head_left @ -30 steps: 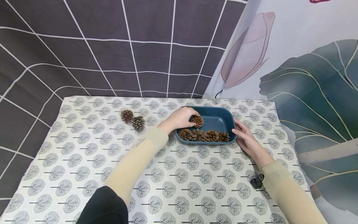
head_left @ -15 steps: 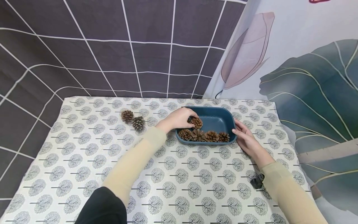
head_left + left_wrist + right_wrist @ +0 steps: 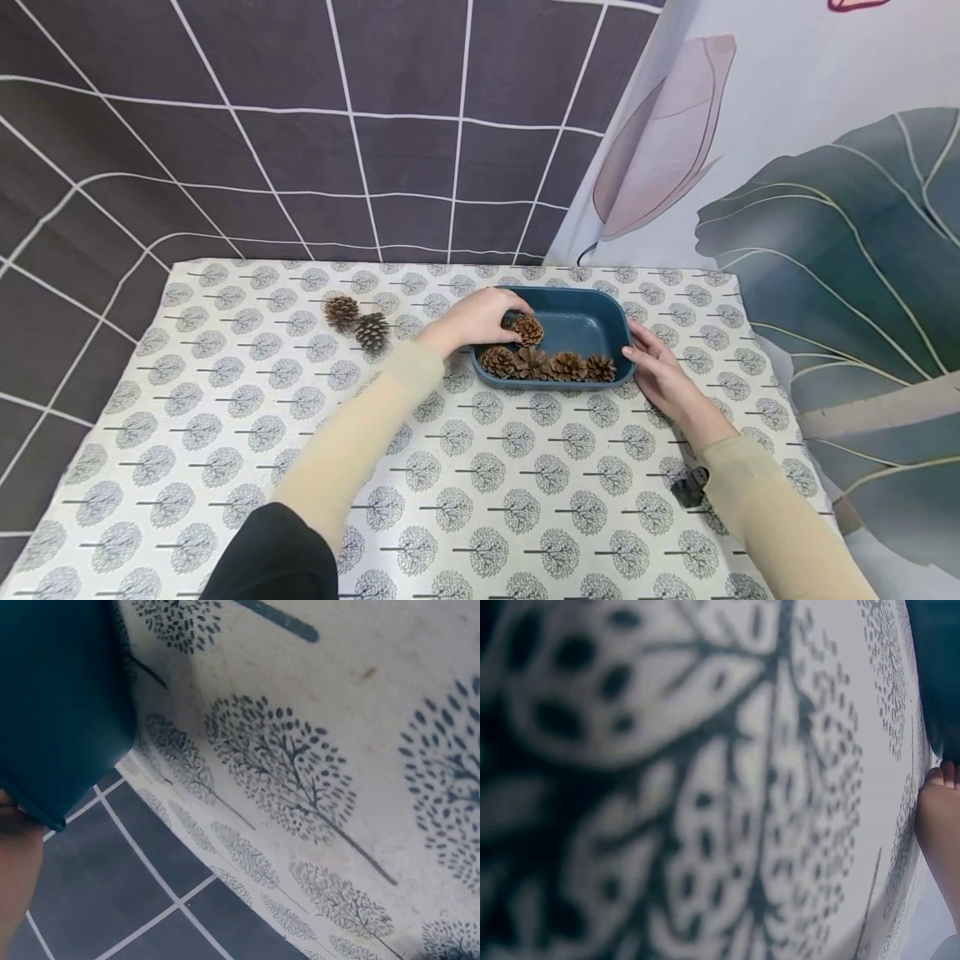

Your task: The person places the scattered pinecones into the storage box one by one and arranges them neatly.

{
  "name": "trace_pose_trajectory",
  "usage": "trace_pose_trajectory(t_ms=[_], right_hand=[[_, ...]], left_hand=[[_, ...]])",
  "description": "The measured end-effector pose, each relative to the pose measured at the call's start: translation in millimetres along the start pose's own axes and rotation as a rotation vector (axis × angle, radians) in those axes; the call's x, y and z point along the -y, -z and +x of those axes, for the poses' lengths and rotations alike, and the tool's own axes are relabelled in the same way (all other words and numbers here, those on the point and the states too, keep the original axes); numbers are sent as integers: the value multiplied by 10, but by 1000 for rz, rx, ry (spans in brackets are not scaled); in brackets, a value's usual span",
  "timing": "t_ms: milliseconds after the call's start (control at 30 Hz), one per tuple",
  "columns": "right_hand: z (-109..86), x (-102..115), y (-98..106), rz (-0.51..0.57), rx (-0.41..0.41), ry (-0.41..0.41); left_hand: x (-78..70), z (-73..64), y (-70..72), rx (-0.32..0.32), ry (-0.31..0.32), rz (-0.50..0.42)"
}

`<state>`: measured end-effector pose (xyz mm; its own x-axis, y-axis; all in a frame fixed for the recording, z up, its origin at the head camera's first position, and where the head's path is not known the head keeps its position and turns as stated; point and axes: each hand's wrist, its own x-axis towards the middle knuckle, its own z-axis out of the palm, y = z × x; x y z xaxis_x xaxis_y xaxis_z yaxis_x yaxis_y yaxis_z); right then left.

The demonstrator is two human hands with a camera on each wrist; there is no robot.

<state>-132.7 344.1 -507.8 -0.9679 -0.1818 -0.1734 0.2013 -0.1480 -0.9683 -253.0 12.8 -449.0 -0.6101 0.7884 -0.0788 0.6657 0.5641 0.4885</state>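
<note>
My left hand (image 3: 480, 320) reaches over the left side of a blue rectangular bin (image 3: 581, 385) and holds a brown pine cone (image 3: 529, 331) inside it, thumb on the near side. Below that cone, a row of several pine cones (image 3: 567, 366) lines the bin's near wall. With its thumb over the right rim and fingers along the outside, my right hand (image 3: 662, 373) grips the bin. The left wrist view catches the bin's outer wall (image 3: 60, 690) and part of the left hand (image 3: 19, 877). At the right wrist view's edge appear the right hand (image 3: 941, 825) and the bin (image 3: 941, 675).
Two loose pine cones, a brown one (image 3: 341, 312) and a darker one (image 3: 371, 331), lie left of the bin on the tree-print tablecloth (image 3: 480, 467). A dark tiled-pattern curtain (image 3: 405, 150) hangs behind the table, and a leaf-print curtain (image 3: 840, 250) on the right.
The left hand has shifted the pine cone slightly left and toward the near row within the bin. The right hand and the bin stay where they were.
</note>
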Motion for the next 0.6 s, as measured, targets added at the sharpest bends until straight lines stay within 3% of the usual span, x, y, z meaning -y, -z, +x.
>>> trace_pose_trajectory(t_ms=[300, 600], right_hand=[[4, 0, -5, 13, -7, -16], [9, 12, -17, -16, -33, -48]], left_hand=[[-4, -164, 145, -81, -39, -15], [103, -531, 354, -195, 7, -66]])
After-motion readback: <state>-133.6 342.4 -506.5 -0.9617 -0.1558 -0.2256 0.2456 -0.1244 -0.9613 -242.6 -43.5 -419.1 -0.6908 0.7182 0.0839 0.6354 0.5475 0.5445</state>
